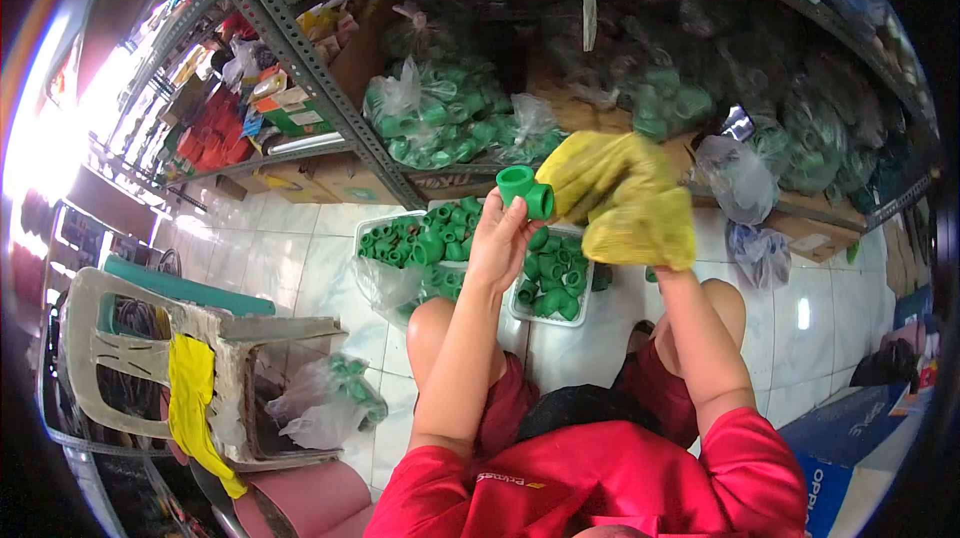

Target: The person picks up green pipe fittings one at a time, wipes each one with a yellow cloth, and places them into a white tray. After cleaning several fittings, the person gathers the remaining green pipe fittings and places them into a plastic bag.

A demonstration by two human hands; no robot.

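My left hand (496,246) is closed on a green plastic pipe tee (518,186), held up in front of me with its round openings showing. A yellow cloth (632,206), stained in places, covers my right hand (672,277) and its fingers; only the wrist end shows below. The cloth's left edge is right beside the tee and seems to touch it. Below my hands, a white basket (548,321) holds many green fittings. A larger white container (359,228) to its left holds more fittings and a clear plastic bag.
Metal shelving (300,58) with bagged green fittings (440,108) spans the front. At left stands a worn plastic chair (90,358) with a yellow cloth strip (195,398). A bag of fittings (335,398) lies near it. A blue box (840,433) is at right.
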